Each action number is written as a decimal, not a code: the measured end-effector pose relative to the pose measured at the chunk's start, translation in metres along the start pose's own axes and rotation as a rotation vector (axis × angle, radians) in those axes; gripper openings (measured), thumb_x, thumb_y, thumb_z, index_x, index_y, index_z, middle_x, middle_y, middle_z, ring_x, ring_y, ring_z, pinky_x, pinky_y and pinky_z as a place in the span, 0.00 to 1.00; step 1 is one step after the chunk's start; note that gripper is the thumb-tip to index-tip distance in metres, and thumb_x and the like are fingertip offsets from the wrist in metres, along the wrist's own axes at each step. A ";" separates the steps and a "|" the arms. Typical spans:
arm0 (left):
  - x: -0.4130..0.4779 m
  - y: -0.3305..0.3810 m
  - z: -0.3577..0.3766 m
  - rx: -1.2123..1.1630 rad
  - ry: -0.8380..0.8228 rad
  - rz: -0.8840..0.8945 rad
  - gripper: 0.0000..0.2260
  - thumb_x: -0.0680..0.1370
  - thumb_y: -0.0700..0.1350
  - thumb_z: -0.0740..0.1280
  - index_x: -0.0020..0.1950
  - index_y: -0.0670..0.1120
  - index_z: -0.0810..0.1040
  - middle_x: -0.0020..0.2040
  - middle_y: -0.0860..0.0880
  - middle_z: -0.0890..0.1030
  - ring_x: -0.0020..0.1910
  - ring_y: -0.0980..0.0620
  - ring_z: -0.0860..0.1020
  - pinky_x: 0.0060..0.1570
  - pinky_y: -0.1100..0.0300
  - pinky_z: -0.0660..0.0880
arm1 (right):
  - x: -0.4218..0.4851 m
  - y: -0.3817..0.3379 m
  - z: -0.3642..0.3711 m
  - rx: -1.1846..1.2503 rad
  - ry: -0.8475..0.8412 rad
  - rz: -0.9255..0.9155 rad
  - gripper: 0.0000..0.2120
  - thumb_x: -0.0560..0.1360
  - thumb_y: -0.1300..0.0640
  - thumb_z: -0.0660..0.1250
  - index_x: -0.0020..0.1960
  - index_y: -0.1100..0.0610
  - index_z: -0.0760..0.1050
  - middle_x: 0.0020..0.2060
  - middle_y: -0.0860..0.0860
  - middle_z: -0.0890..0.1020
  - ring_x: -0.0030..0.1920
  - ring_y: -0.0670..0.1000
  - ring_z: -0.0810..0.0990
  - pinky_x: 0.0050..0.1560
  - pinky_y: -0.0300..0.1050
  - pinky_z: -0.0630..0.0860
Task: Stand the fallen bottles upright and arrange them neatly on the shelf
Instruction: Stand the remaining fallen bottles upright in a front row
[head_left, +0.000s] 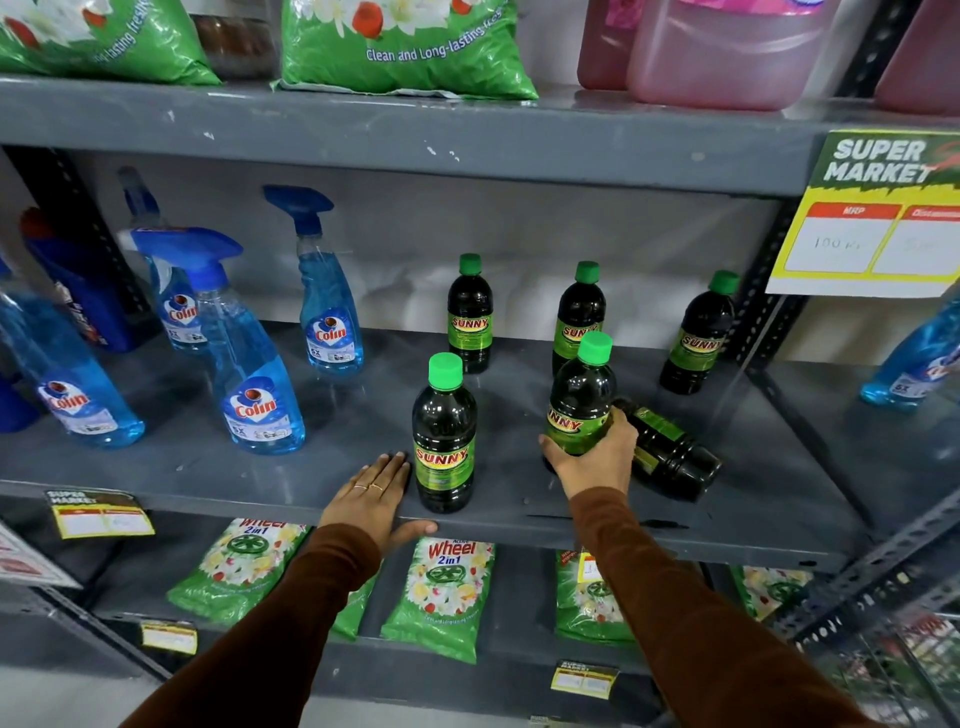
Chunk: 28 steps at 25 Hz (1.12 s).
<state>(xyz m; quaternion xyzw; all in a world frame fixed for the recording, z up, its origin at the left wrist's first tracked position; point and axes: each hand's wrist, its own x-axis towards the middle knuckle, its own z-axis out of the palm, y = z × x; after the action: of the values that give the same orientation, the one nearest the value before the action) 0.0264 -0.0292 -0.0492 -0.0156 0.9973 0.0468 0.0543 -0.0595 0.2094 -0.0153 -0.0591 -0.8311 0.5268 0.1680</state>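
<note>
Dark Sunny bottles with green caps stand on the grey middle shelf (337, 415). Three stand upright at the back: one (470, 317), another (579, 317) and a third (701, 338). A front bottle (444, 436) stands upright near the shelf edge. My left hand (374, 499) lies flat and open on the shelf just left of it. My right hand (597, 457) grips the lower body of an upright Sunny bottle (579, 400). A fallen bottle (670, 452) lies on its side right behind that hand, its base toward the front right.
Blue Colin spray bottles (254, 374) stand on the shelf's left half. A price sign (872, 218) hangs at the upper right. Green detergent bags (441, 592) fill the shelf below and the shelf above. A slotted metal upright (763, 312) bounds the right side.
</note>
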 end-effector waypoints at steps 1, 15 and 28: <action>0.000 0.000 0.000 0.002 0.004 0.001 0.63 0.47 0.78 0.25 0.75 0.44 0.45 0.78 0.47 0.47 0.76 0.50 0.47 0.75 0.56 0.44 | 0.001 0.000 -0.004 0.003 -0.042 0.012 0.37 0.57 0.57 0.78 0.62 0.60 0.67 0.58 0.58 0.72 0.58 0.56 0.74 0.62 0.49 0.72; -0.002 0.001 -0.001 0.010 0.002 0.018 0.64 0.48 0.78 0.25 0.75 0.43 0.48 0.77 0.45 0.50 0.76 0.50 0.48 0.75 0.55 0.46 | -0.023 0.006 -0.051 0.069 -0.260 0.031 0.28 0.60 0.63 0.76 0.58 0.59 0.73 0.52 0.56 0.82 0.49 0.51 0.79 0.58 0.46 0.75; -0.001 0.003 0.001 0.028 0.006 0.003 0.64 0.47 0.78 0.25 0.74 0.43 0.47 0.77 0.44 0.50 0.76 0.49 0.49 0.75 0.54 0.46 | 0.035 0.031 -0.070 -0.655 -0.127 -0.276 0.30 0.65 0.61 0.65 0.67 0.60 0.66 0.68 0.60 0.69 0.71 0.62 0.61 0.72 0.54 0.51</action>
<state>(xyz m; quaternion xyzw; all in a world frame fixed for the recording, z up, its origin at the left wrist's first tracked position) 0.0277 -0.0263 -0.0497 -0.0135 0.9980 0.0327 0.0517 -0.0709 0.2929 -0.0086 0.0360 -0.9648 0.2073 0.1578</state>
